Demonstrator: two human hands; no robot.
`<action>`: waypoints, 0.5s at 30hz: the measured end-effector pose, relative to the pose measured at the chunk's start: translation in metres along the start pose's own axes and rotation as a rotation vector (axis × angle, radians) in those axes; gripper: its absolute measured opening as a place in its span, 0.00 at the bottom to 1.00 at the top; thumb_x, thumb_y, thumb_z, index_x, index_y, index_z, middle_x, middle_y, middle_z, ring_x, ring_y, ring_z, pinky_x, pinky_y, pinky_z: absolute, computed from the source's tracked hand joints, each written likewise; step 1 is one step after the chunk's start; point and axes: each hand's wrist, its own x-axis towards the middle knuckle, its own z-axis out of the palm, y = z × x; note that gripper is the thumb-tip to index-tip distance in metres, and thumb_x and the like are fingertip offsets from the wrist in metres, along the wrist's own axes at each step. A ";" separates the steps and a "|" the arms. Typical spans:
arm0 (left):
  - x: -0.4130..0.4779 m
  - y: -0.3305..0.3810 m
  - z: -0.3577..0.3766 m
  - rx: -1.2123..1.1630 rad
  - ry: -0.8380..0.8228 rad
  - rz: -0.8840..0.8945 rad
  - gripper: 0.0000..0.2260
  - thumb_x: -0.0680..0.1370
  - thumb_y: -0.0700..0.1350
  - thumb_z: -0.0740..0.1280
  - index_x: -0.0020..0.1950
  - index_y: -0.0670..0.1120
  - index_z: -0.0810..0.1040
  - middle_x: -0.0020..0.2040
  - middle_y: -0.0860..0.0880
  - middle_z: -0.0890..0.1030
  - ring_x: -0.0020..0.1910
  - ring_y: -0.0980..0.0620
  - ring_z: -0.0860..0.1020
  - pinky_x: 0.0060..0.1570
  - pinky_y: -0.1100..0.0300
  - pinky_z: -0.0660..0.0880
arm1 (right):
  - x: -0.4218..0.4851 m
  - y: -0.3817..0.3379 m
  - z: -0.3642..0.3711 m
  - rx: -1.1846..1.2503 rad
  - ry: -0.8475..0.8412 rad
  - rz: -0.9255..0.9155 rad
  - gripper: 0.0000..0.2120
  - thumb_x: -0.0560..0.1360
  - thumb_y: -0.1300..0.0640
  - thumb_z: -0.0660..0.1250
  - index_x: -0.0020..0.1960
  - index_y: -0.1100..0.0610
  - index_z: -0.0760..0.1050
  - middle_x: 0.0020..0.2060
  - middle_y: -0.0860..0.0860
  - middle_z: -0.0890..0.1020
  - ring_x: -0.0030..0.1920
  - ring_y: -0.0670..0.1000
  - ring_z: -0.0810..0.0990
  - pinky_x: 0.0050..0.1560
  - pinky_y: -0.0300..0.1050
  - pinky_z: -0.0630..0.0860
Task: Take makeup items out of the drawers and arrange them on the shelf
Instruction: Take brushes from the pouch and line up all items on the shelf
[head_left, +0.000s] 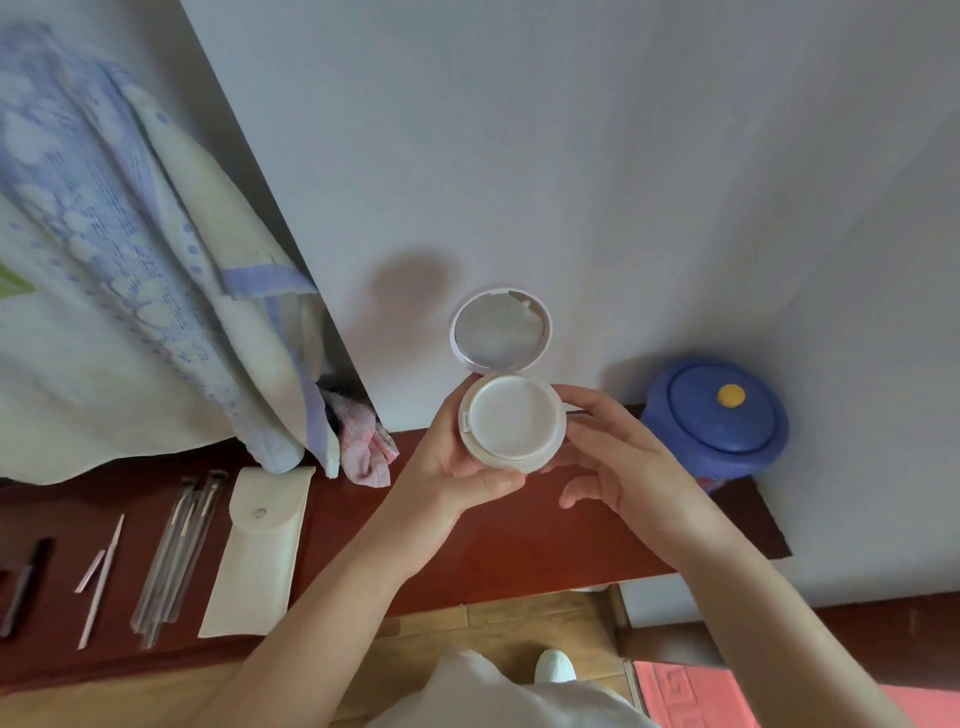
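A round white compact (511, 422) is held open above the dark red shelf (498, 545), its mirrored lid (500, 330) standing up toward the wall. My left hand (457, 467) cups the compact's base from the left and below. My right hand (618, 457) touches its right rim with the fingertips, the other fingers spread apart. On the shelf's left part lie a cream pouch (257, 551), a bundle of thin makeup brushes (179, 556), two slim pink sticks (101, 577) and a dark pencil (23, 582).
A blue lidded pot with a yellow knob (719, 415) stands at the shelf's right end. A blue-patterned cloth (130, 291) and a pink towel (363, 447) hang over the shelf's back left. Wooden floor and a red mat (779, 696) lie below.
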 end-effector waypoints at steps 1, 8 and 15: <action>-0.001 0.000 0.000 0.020 0.001 -0.005 0.33 0.65 0.43 0.73 0.68 0.54 0.67 0.63 0.50 0.74 0.64 0.53 0.73 0.57 0.62 0.72 | 0.000 0.004 0.003 0.025 0.016 -0.016 0.14 0.77 0.59 0.61 0.61 0.53 0.73 0.47 0.55 0.82 0.46 0.54 0.81 0.34 0.43 0.78; -0.002 -0.001 0.002 0.147 0.041 -0.003 0.35 0.62 0.44 0.75 0.67 0.55 0.66 0.62 0.51 0.75 0.62 0.58 0.73 0.56 0.66 0.71 | -0.005 0.016 0.015 0.119 0.115 -0.004 0.12 0.76 0.58 0.62 0.58 0.52 0.76 0.49 0.51 0.82 0.47 0.52 0.82 0.38 0.45 0.80; -0.005 -0.011 0.007 0.694 0.302 0.212 0.42 0.62 0.55 0.77 0.72 0.53 0.62 0.66 0.54 0.69 0.63 0.59 0.70 0.59 0.67 0.70 | -0.006 0.025 0.021 0.153 0.218 -0.040 0.13 0.77 0.64 0.60 0.58 0.56 0.75 0.48 0.56 0.83 0.49 0.55 0.83 0.46 0.46 0.80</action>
